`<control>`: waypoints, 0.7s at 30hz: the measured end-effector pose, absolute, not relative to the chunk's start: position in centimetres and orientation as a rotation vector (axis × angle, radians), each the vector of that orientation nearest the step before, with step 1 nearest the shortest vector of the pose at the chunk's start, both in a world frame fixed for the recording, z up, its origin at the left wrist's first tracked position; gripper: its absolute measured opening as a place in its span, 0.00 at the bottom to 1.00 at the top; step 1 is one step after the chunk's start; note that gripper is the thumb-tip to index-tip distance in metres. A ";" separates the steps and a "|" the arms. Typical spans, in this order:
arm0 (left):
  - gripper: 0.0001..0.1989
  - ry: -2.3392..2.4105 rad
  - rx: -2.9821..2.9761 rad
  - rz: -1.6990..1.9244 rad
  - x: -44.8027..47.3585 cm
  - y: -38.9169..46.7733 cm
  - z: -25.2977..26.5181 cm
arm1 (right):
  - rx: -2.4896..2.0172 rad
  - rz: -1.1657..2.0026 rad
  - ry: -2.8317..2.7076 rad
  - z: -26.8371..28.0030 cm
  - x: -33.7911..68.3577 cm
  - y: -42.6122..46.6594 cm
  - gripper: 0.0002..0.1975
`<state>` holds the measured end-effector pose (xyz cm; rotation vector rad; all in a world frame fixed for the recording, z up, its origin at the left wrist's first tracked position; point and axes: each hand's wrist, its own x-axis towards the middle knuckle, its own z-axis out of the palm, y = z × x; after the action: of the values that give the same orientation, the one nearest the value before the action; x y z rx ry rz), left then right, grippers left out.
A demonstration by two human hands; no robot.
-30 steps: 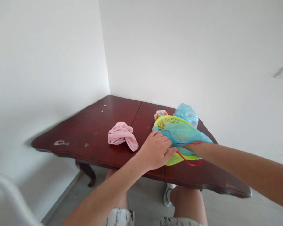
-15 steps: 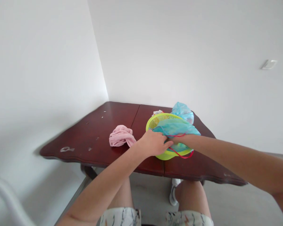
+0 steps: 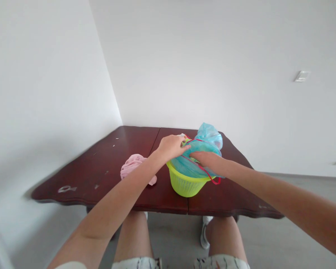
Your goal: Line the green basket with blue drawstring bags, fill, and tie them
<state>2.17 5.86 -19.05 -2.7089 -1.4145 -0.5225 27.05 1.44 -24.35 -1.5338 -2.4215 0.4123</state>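
Observation:
A thin blue plastic bag [image 3: 190,166] with a red drawstring lines a yellow-green plastic basket [image 3: 186,185] and hangs over its near side. My left hand [image 3: 173,145] is at the left of the basket's rim, thumb and fingers apart, by the bag's edge. Reaching into the mouth of the bag from the right, my right hand [image 3: 207,158] has its fingers stretched out; their tips lie partly inside the bag. Left of the basket, a crumpled pink cloth [image 3: 133,164] rests partly behind my left forearm.
Everything stands on a dark red wooden table [image 3: 100,168] with a wavy edge, set near white walls. Behind the basket sits another puffed-up blue plastic bag [image 3: 210,134]. A small white item [image 3: 182,135] shows at the basket's back left. My legs are under the table's front edge.
The bag's mouth has spread wider across the basket. My left hand has moved up to the far left rim, away from my right hand. The view has shifted slightly right.

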 end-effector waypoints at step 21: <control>0.20 -1.506 -3.069 -1.060 1.4 11.5 -21.2 | -1.339 0.096 -2.534 -25.3 25.1 3.3 0.33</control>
<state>1.39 11.52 -21.20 -3.0685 -1.5063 -1.0600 25.08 3.27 -25.33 -1.3392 -2.5338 0.0964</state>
